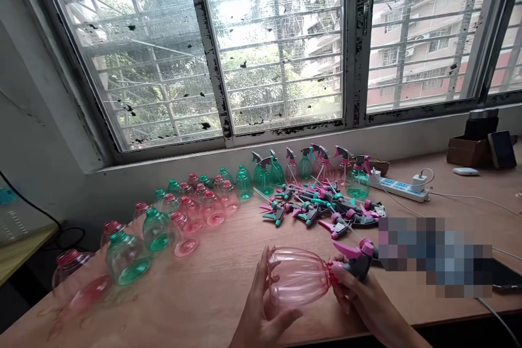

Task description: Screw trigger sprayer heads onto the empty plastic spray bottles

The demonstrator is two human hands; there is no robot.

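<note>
A clear pink plastic bottle lies sideways in the air over the table's front edge, its neck pointing right. My left hand cups the bottle's base, thumb below and fingers around the far side. At the neck, my right hand grips a grey and pink trigger spray head, which sits against the bottle's mouth. Whether the head is screwed tight cannot be made out. Behind lies a heap of loose trigger spray heads in grey, pink and green.
Open pink and green bottles, such as a green bottle, stand in rows at the left. Bottles with spray heads line the window wall. A white power strip, cables and a phone-like device are on the right.
</note>
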